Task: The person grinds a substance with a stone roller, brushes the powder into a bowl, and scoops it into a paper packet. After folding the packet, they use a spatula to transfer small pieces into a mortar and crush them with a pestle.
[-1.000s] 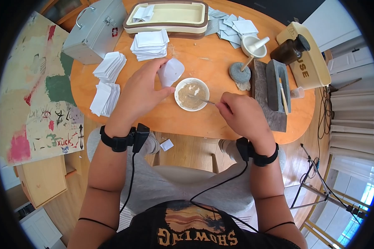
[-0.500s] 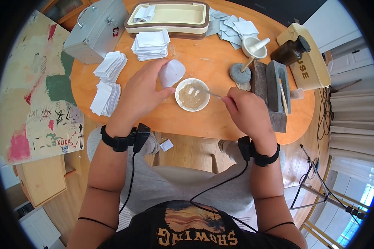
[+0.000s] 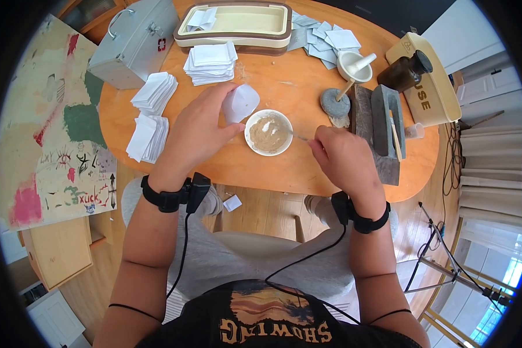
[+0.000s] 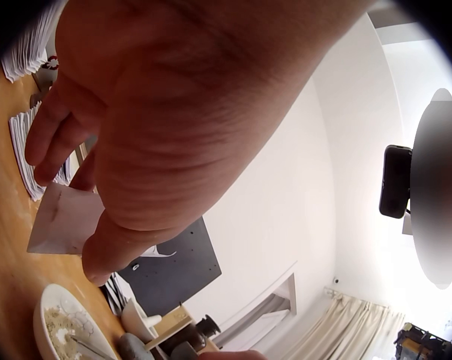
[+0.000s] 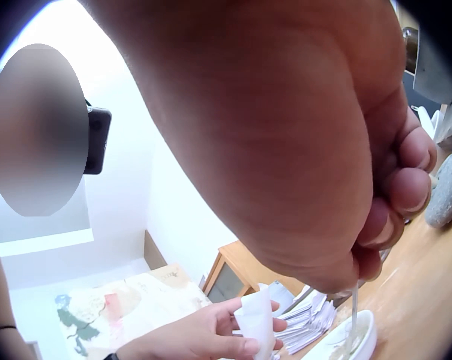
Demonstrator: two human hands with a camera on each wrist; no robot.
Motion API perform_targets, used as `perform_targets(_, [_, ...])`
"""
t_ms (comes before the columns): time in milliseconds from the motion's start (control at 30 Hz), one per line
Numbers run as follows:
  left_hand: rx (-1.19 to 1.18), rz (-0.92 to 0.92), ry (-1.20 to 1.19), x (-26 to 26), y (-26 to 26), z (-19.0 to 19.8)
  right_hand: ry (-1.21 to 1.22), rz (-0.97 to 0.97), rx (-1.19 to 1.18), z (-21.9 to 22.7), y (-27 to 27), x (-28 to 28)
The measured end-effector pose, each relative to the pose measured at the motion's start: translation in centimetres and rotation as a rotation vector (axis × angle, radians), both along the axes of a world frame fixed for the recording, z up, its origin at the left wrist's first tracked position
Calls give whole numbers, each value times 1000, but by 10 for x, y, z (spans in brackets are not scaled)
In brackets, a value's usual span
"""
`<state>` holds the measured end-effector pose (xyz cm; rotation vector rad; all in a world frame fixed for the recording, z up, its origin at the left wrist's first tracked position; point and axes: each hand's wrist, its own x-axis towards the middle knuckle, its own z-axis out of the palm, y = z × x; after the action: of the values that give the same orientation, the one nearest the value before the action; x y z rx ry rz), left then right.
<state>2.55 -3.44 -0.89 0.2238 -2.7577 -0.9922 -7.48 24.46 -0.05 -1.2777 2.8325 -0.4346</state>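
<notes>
The left hand [image 3: 198, 126] holds a small white paper packet [image 3: 240, 103] between thumb and fingers, just left of a white bowl [image 3: 249, 142]. In the left wrist view the packet [image 4: 65, 219] hangs beside the thumb. Brownish powder with a white patch [image 3: 267, 134] lies in the bowl. The right hand [image 3: 348, 159], fingers curled, grips a thin metal utensil [image 3: 298, 137] whose far end reaches into the bowl. The right wrist view shows the utensil [image 5: 354, 319] slanting down from the fingertips into the bowl [image 5: 369, 337].
Stacks of folded white papers [image 3: 210, 62] stand at the left and back, near a metal case [image 3: 134, 43] and a cream tray [image 3: 233, 42]. On the right are a mortar [image 3: 362, 74], a grey stone [image 3: 334, 103], a stone trough [image 3: 383, 110] and a dark jar [image 3: 401, 71].
The right hand has moved slightly right and away from the bowl, the utensil shifting with it. The powder's white patch has changed shape. The left hand keeps its hold on the packet, nearly still.
</notes>
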Motion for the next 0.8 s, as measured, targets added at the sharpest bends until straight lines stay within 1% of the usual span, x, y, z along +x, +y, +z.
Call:
perform_targets(33, [0, 0, 0, 0, 0, 0, -71, 15, 29, 2, 0, 2])
perform_targets(67, [0, 0, 1, 0, 0, 1, -71, 15, 29, 2, -1, 1])
perform_targets(133, [1, 1, 2, 0, 0, 1, 39, 3, -19, -1, -1, 1])
perform_targets(167, [0, 2, 0, 0, 1, 2, 39, 2, -18, -1, -1, 0])
perform_targets(267, [-5, 3, -8, 0, 3, 4, 4, -2, 4, -1, 1, -1])
perform_targets(333, [-9, 4, -15, 0, 2, 3, -77, 6, -28, 2, 1, 0])
perform_targets(367, [-19, 7, -12, 0, 1, 2, -77, 5, -28, 1, 0, -1])
perform_targets(433, [-28, 7, -10, 0, 2, 0, -8, -18, -74, -7, -2, -4])
perform_targets(533, [-29, 2, -3, -1, 2, 0, 23, -14, -85, -15, -7, -2])
perform_targets(567, [-29, 1, -7, -1, 2, 0, 23, -13, -85, -13, -7, -2])
perform_targets(633, [-30, 3, -11, 0, 1, 0, -102, 64, -97, -5, -6, 0])
perform_targets(667, [-22, 2, -5, 0, 1, 1, -102, 66, -97, -2, -5, 0])
perform_targets(733, [-14, 5, 0, 1, 1, 2, -28, 24, -79, 4, 0, -1])
perform_targets(800, [-24, 3, 9, 2, 1, 3, -53, 0, -37, 6, 7, -4])
